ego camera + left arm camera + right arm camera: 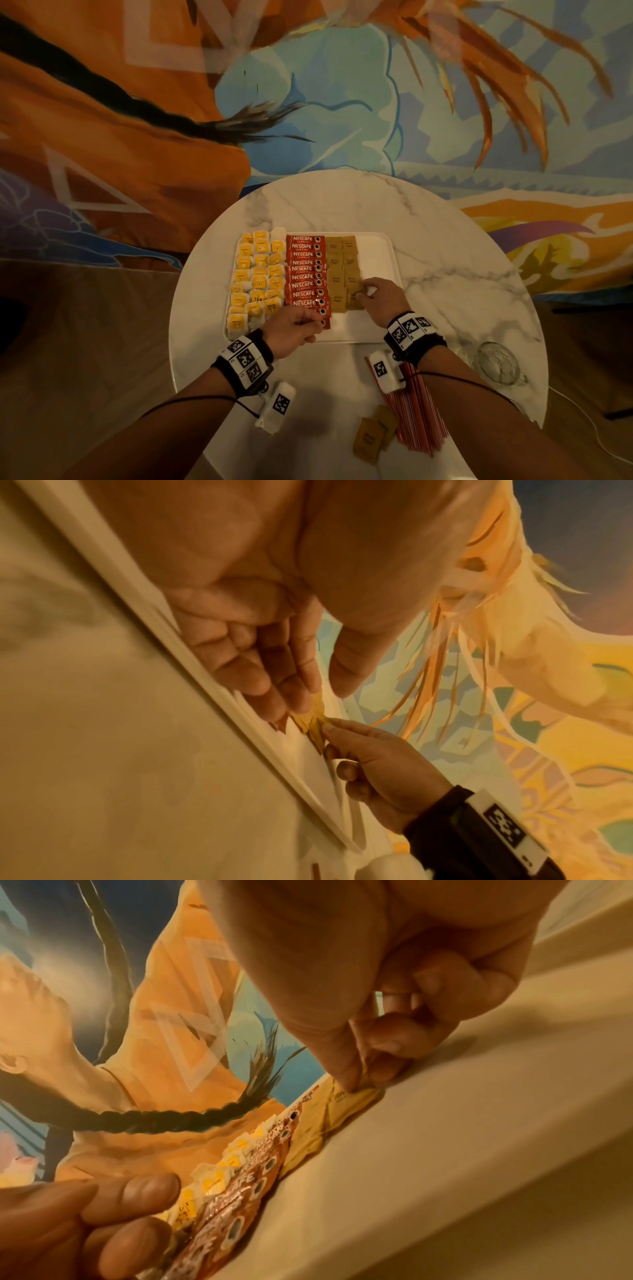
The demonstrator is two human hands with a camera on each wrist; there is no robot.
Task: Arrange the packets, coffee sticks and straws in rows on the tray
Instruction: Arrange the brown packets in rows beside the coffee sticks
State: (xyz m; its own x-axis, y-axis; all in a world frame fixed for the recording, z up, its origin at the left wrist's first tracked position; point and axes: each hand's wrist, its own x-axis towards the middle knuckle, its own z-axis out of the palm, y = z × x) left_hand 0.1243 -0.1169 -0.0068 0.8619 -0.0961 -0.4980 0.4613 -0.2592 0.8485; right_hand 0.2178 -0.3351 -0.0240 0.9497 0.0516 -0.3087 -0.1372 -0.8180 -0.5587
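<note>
Marble table (pixel 428 246), white tray (pixel 376 250) bare along its right side. I see right hand (pixel 380 296) pinching a brown packet (pixel 358 291) by the red sticks (pixel 306 274); left hand (pixel 291 330) loosely curled, holding nothing. Straws (pixel 416 411) off-tray, near edge.

— What can you read on the tray?
— "NESCAFE CLASSIC", white on red, repeated down the column of coffee sticks (pixel 306 277).
— And the yellow tea bags (pixel 256 279)?
— One tag says "TEA", two say "RELAX"; the rest is too small.
— The brown packets (pixel 342 274)?
— Printed words, seemingly "Brown Sugar", but faint.
— Anything else?
— Black-and-white square code markers on the wristbands (pixel 409 326); small characters beside them are illegible.
</note>
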